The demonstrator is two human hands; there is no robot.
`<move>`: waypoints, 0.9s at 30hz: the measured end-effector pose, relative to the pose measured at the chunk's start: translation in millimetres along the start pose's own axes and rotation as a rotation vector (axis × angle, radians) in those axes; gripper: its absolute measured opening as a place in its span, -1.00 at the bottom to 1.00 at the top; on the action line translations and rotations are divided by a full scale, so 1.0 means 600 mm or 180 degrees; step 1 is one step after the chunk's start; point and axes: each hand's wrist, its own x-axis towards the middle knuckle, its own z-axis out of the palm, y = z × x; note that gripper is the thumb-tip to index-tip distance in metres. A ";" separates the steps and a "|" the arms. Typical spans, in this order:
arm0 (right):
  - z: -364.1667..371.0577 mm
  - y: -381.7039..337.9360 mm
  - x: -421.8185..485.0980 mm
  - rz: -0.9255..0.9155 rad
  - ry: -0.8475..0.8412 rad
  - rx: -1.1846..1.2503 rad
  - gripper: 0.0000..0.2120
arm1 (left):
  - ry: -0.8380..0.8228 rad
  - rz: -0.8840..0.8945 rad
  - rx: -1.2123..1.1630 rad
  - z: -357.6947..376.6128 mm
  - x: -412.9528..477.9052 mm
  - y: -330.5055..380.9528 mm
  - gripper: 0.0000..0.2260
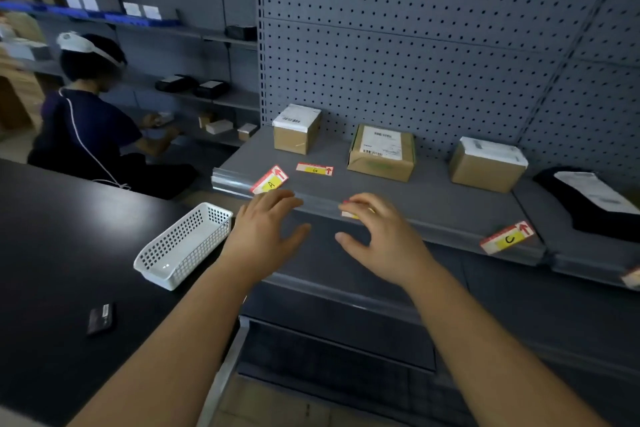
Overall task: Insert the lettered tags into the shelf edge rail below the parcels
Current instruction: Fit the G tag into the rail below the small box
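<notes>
Left grip (266, 229): released, fingers spread, tips resting on the shelf edge rail (235, 182). It holds nothing.
Right grip (377, 236): fingertips bent down onto a tag (349, 215) at the rail, thumb held off below. You are pressing it, and no pinch shows. Your fingers hide its letter.
Tag A (269, 181): just beyond your left fingertips, lying askew across the rail's top and not seated.
Tag G (314, 169): loose on the shelf (433, 198), beyond and between the two grips.
Tag C (507, 238): well to the right of your right grip, tilted at the shelf front. I cannot tell whether it is seated.
Parcels (381, 152): three boxes beyond both grips, towards the pegboard.
Risk, buckling: if you push from the top with only one edge caught in the rail, the tag will likely bow or spring out and drop below your grips.
Risk, stray sweep: sliding your left grip along the rail could brush tag A off the edge.
Risk, wrong slot: with the letter covered, you could seat the tag under the wrong parcel. Check it first.
</notes>
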 end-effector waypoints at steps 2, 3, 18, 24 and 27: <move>0.006 0.012 0.022 0.0052 0.0034 0.0051 -0.55 | -0.0003 0.0079 0.0019 0.009 0.025 -0.013 -0.55; 0.011 0.018 0.035 0.0071 0.0068 0.0080 -0.55 | 0.0011 0.0139 0.0031 0.012 0.039 -0.022 -0.57; 0.046 0.088 0.231 0.0268 -0.0016 0.0225 -0.54 | -0.0193 0.0266 0.0122 0.060 0.231 -0.113 -0.64; 0.065 0.097 0.272 0.0541 -0.0269 0.0107 -0.55 | -0.0325 0.0241 -0.0011 0.073 0.281 -0.150 -0.57; 0.078 0.100 0.287 0.0663 -0.0334 0.0061 -0.55 | -0.0399 0.0289 -0.0093 0.087 0.297 -0.168 -0.64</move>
